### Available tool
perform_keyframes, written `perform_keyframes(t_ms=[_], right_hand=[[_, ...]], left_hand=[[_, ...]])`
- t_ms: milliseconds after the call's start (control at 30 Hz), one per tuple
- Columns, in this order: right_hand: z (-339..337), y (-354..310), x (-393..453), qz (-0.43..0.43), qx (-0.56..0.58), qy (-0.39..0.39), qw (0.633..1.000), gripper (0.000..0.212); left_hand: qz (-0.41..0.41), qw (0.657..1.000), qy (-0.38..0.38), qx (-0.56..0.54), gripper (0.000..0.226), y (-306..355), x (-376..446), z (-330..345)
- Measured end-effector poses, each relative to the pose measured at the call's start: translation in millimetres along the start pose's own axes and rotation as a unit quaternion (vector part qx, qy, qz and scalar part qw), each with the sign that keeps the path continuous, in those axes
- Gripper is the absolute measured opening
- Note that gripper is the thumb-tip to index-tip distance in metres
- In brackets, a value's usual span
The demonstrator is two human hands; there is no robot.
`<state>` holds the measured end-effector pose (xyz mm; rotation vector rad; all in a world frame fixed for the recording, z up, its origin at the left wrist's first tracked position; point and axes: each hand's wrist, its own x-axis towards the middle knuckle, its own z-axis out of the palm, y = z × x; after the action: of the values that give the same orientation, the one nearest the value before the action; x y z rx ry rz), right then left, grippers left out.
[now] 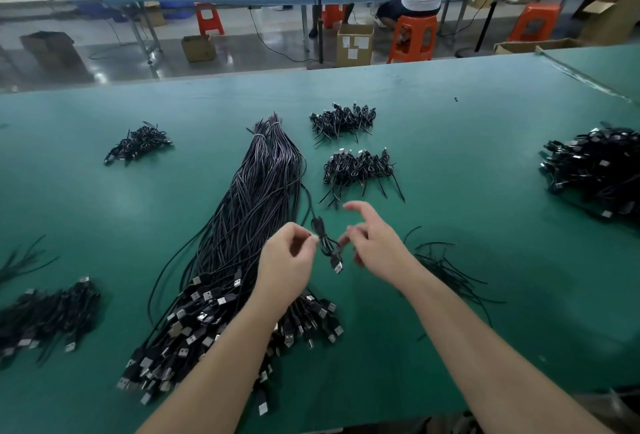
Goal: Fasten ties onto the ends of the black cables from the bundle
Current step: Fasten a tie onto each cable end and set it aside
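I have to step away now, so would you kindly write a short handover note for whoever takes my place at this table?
Left hand pinches the folded end of one black cable, its USB plug hanging down. Right hand pinches the same fold from the other side, index finger raised.
The big bundle lies centre on the green table; loose ties lie right of the hands.
Done: small tied piles lie beyond the hands.
Left: finish this cable, then work through the bundle.

Ties (446,267) right of bundle (249,211)
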<state>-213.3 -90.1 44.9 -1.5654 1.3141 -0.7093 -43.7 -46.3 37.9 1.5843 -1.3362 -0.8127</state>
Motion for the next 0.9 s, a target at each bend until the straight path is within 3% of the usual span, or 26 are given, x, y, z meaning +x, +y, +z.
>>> perform_keyframes(t_ms=[67, 100, 167, 267, 367, 467, 567, 667, 800, 900], right_hand=[[-5.3, 4.3, -2.7, -0.106, -0.130, -0.008, 0.986, 0.051], [-6.0, 5.1, -3.7, -0.140, -0.162, -0.030, 0.976, 0.050], [-3.4, 5.6, -4.3, -0.173, -0.168, -0.060, 0.968, 0.036], [-1.0, 3.1, -3.5, -0.138, -0.132, -0.052, 0.980, 0.015], [-2.3, 1.5, -3.3, -0.064, -0.060, -0.059, 0.994, 0.012], [0.7, -0.8, -3.9, -0.019, 0.044, -0.060, 0.997, 0.019], [4.2, -3.6, -4.5, 0.034, 0.152, -0.069, 0.985, 0.028], [4.2, -4.9, -5.0, 0.076, 0.208, -0.084, 0.972, 0.034], [4.7, -2.9, -3.7, 0.076, 0.208, -0.077, 0.972, 0.037], [5.2, 1.1, -1.2, 0.028, 0.127, -0.013, 0.991, 0.022]], left_hand=[[-0.113, 0.988, -0.023, -0.102, 0.019, -2.2, 4.2, -2.3], [-0.145, 0.978, -0.043, -0.146, 0.020, -3.3, 4.9, -3.3], [-0.171, 0.958, -0.086, -0.213, 0.020, -3.7, 4.2, -3.3], [-0.153, 0.957, -0.111, -0.221, 0.015, -2.0, 0.0, -1.4], [-0.095, 0.981, -0.086, -0.146, 0.013, 0.8, -2.1, 0.9], [0.049, 0.998, -0.036, 0.026, 0.017, 5.8, -4.6, 2.0], [0.197, 0.964, 0.011, 0.180, 0.017, 5.9, -8.9, 3.4], [0.250, 0.939, 0.039, 0.230, 0.014, -0.4, -9.8, 4.9], [0.204, 0.962, 0.033, 0.178, 0.018, -0.2, -8.6, 4.8], [0.058, 0.997, 0.006, 0.059, 0.016, 2.5, -1.6, 2.8]])
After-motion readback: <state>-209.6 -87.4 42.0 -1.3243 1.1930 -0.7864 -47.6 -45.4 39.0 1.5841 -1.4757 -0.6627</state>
